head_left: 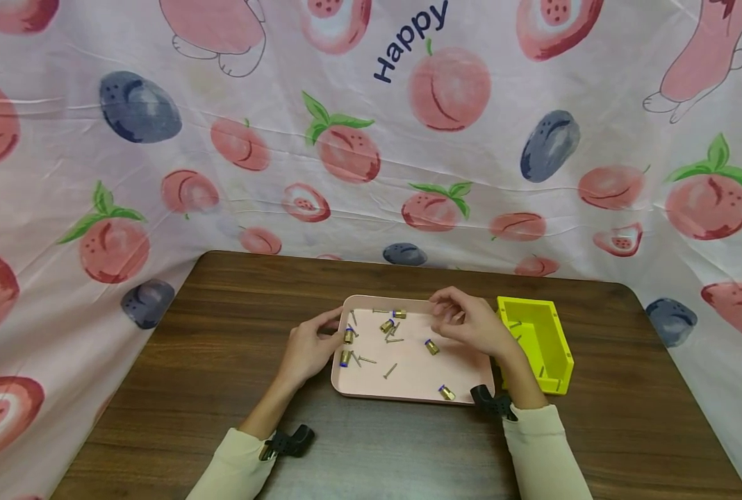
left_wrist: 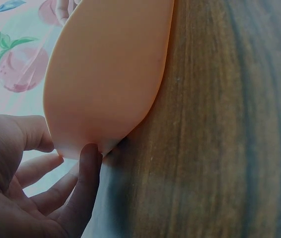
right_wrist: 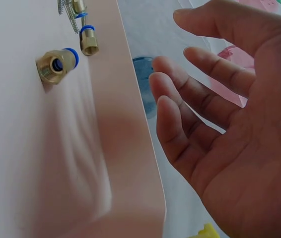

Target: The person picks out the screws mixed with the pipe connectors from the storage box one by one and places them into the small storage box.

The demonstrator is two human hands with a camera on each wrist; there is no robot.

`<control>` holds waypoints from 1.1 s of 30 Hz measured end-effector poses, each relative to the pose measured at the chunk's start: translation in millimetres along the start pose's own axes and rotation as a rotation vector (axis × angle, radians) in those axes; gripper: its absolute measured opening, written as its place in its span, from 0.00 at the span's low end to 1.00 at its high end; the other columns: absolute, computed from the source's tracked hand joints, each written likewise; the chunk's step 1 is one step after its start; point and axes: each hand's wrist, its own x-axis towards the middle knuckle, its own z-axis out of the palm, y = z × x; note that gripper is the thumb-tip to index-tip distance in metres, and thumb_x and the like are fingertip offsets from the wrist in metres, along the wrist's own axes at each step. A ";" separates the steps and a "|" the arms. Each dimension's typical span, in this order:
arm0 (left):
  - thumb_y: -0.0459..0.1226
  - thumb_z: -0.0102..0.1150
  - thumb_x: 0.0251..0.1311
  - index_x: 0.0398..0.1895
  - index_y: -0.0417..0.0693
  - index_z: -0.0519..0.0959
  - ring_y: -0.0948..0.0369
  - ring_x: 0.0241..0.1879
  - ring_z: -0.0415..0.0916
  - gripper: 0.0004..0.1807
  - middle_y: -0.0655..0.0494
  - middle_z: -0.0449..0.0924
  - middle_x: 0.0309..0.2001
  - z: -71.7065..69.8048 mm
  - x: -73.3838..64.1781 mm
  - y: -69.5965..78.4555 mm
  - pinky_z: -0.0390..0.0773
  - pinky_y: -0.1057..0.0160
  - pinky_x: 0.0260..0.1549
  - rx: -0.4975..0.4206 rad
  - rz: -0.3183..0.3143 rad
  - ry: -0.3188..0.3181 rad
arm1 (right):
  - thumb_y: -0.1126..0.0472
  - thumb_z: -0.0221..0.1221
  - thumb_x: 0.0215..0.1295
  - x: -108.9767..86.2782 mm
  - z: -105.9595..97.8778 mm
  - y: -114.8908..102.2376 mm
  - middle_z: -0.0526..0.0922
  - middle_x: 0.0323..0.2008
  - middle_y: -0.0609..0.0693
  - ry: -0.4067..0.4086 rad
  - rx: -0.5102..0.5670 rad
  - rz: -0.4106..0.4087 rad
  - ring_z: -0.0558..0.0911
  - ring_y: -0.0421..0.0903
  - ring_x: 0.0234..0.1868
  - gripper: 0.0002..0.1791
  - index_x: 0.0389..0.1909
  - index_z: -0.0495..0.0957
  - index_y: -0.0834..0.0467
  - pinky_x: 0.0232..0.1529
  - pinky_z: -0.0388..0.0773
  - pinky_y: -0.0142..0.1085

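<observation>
A shallow pink tray (head_left: 411, 378) holds several brass push-in fittings (head_left: 431, 347) with blue collars and several screws (head_left: 390, 371). At its left end my left hand (head_left: 308, 351) grips the rim between thumb and fingers. The left wrist view shows a plain face of the tray with my fingertips (left_wrist: 90, 153) against its end. My right hand (head_left: 471, 323) hovers over the tray's far right corner, fingers loosely bent and nothing held. In the right wrist view, a fitting (right_wrist: 56, 67) lies in the tray, apart from the right hand (right_wrist: 245, 109).
Right of the tray stands a yellow bin (head_left: 565, 347) with a few screws (head_left: 516, 324) inside. Both sit on a dark wooden table (head_left: 233, 292). A fruit-print cloth (head_left: 371, 104) hangs behind the table. Black straps (head_left: 292, 441) circle both wrists.
</observation>
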 end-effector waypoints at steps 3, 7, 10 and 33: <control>0.37 0.69 0.69 0.69 0.43 0.85 0.54 0.38 0.93 0.25 0.44 0.93 0.47 0.2 1.4 -7.5 0.86 0.58 0.36 -0.016 0.052 0.009 | 0.66 0.75 0.65 3.1 2.2 -0.7 0.86 0.45 0.53 -0.013 -0.003 0.005 0.83 0.49 0.42 0.25 0.60 0.81 0.65 0.44 0.81 0.38; 0.39 0.69 0.69 0.68 0.45 0.86 0.56 0.36 0.93 0.25 0.45 0.93 0.44 2.9 6.1 -23.2 0.85 0.59 0.32 -0.036 0.102 0.013 | 0.66 0.75 0.64 8.8 4.3 -2.9 0.86 0.45 0.55 -0.037 -0.030 -0.007 0.83 0.49 0.42 0.26 0.61 0.81 0.64 0.44 0.82 0.38; 0.42 0.70 0.69 0.68 0.48 0.87 0.59 0.36 0.92 0.25 0.49 0.93 0.45 6.7 11.4 -34.2 0.85 0.61 0.31 -0.030 0.089 0.012 | 0.66 0.76 0.63 14.8 5.8 -4.7 0.87 0.45 0.55 -0.056 -0.051 -0.024 0.83 0.48 0.41 0.26 0.61 0.82 0.64 0.44 0.82 0.39; 0.34 0.69 0.70 0.71 0.43 0.84 0.56 0.40 0.93 0.26 0.46 0.93 0.49 -2.7 -1.2 -2.7 0.84 0.60 0.36 -0.016 0.000 -0.016 | 0.68 0.73 0.63 49.5 33.4 -9.9 0.87 0.35 0.47 -0.252 -0.069 -0.030 0.83 0.40 0.37 0.14 0.49 0.86 0.66 0.42 0.81 0.33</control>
